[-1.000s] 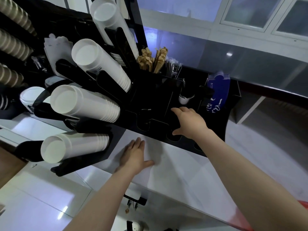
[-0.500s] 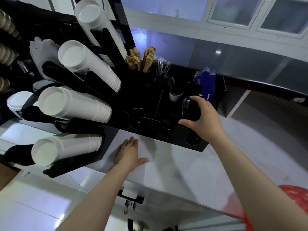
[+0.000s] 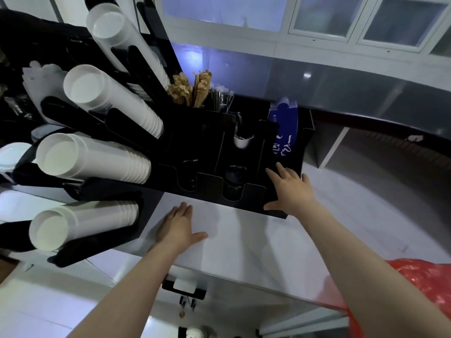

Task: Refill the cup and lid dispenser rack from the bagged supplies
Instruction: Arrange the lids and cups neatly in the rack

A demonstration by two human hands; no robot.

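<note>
Nearest, at lower right, a crumpled red plastic bag (image 3: 424,286) over the edge of a pale, glossy white counter (image 3: 244,252). Below the counter edge, a black drawer handle (image 3: 184,287).

On the counter, left hand (image 3: 179,226) flat, palm down, fingers straight and together, thumb out, holding nothing. Right hand (image 3: 290,191) spread open against the right front corner of the black rack (image 3: 202,147), fingers straight, nothing gripped.

In the rack's front slots, stacks of black lids (image 3: 233,182). Behind them, one white lid (image 3: 241,141), brown paper sticks (image 3: 191,90), wrapped straws (image 3: 220,100), and blue sleeves (image 3: 284,128) with white writing too blurred to read.

At left, four slanted stacks of white cups (image 3: 97,157) in black holders.

Farthest, a dark shiny ledge (image 3: 366,93) and frosted windows (image 3: 322,15).
</note>
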